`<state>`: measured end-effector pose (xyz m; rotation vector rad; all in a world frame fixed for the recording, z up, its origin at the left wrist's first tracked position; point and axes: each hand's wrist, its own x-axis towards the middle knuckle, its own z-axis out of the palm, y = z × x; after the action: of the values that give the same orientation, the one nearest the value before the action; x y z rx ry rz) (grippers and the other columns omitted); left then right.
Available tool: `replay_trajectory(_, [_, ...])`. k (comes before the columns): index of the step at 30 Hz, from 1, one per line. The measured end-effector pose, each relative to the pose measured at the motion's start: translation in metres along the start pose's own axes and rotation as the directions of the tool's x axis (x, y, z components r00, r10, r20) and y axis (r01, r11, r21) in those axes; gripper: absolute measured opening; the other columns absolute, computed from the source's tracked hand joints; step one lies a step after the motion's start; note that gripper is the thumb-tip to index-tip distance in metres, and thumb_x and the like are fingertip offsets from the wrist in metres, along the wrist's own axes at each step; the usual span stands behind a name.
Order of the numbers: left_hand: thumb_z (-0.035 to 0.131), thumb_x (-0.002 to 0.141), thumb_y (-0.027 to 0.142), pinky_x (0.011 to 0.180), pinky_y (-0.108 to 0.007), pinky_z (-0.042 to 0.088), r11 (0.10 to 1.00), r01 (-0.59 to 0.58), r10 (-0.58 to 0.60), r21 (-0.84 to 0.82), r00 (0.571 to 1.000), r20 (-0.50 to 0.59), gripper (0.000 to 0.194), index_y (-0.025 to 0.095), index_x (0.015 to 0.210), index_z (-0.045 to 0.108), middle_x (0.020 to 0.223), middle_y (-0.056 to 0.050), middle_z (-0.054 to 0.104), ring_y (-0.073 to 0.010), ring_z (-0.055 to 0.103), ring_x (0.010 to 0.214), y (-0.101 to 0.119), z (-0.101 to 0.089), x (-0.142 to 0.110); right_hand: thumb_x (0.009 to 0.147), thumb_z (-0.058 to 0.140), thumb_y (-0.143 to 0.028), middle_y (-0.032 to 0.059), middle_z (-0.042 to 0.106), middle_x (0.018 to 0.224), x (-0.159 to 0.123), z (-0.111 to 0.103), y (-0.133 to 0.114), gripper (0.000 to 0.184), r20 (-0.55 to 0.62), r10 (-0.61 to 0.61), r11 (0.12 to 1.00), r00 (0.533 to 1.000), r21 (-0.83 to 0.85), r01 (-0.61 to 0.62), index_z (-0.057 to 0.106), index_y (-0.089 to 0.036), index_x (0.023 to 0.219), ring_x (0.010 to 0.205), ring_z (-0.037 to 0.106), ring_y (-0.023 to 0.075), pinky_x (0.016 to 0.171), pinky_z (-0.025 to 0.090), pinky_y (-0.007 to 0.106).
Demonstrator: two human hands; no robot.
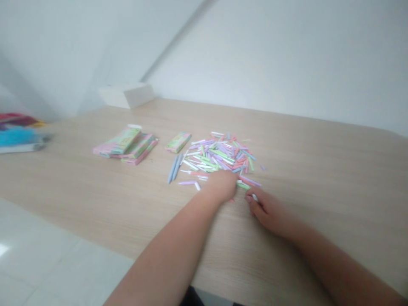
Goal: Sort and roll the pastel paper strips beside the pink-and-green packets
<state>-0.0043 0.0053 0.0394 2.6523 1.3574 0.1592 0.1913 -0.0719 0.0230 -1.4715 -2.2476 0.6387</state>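
Pile of pastel sticks [219,157] near the middle of the wood surface [321,178], pink, green, lilac, white and pale blue, all lying flat and crisscross. Left hand [221,185] at the near edge of the pile, palm down, fingers pressed in among the sticks and hidden from view; whether that grip holds anything, impossible to tell. Right hand [267,210] just beside the pile's near right edge, resting on the surface, fingers curled into a narrow grip on 1 white stick [254,197], only its end showing at the fingertips. A few loose sticks scattered just off the pile, by both hands. 2 longer blue sticks [174,168] side by side, just left of the pile. 1 flat green-and-pink box [177,142] near the pile's far left edge. Stack of similar boxes [126,144] farther left of the pile. White carton [126,95] well beyond the pile, against the wall [270,63]. Blurred red and blue items [19,136] far left of the pile, too unclear to name.
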Motion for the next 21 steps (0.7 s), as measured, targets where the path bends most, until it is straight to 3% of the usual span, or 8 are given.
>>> replay_trajectory(13, [0.051,0.09,0.022,0.098,-0.042,0.056,0.999,0.037,-0.039,-0.027,0.998,-0.051,0.038,0.022,0.123,0.071,0.117,-0.013,0.073,-0.0286,0.069,0.111,-0.0051,0.003,0.0022,0.108,0.035,-0.043,0.0014,0.063,0.074,0.0027,0.003,0.0068,0.03,-0.004,0.013,0.999,1.0,0.037,-0.013,0.052,-0.026,0.089,0.07,0.058,0.0225,0.068,0.045,0.037])
replay_trajectory(21, [0.053,0.091,0.021,0.097,-0.041,0.056,0.998,0.063,-0.063,-0.007,0.998,-0.014,0.035,0.021,0.119,0.073,0.114,-0.013,0.074,-0.0285,0.07,0.111,-0.0051,0.0026,0.0024,0.109,0.031,-0.046,0.0018,0.062,0.078,0.0013,0.006,0.0085,0.033,-0.005,0.025,0.998,1.0,0.056,-0.024,0.051,-0.027,0.091,0.072,0.059,0.024,0.07,0.046,0.04])
